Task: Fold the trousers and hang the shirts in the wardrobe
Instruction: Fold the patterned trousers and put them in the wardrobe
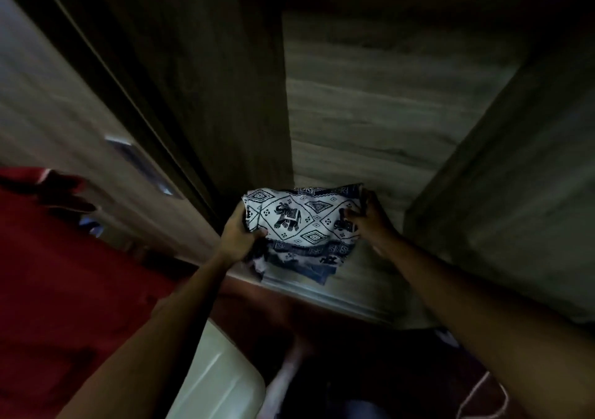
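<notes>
A folded pair of white trousers point(296, 222) with a dark blue elephant and diamond print is held at the front of a wooden wardrobe shelf point(370, 148). My left hand point(240, 235) grips the bundle's left edge, thumb on top. On the right edge my right hand point(370, 222) holds it with fingers curled into the cloth. The lower layers of the fabric hang over the shelf's front lip. Whether the bundle rests on the shelf or is just above it, I cannot tell.
The wardrobe's sliding door point(64, 112) with a recessed metal handle point(145, 167) stands at the left. A red garment point(64, 289) fills the lower left. A white plastic container point(219, 383) sits below my left arm. The shelf's right wall point(515, 177) is close to my right arm.
</notes>
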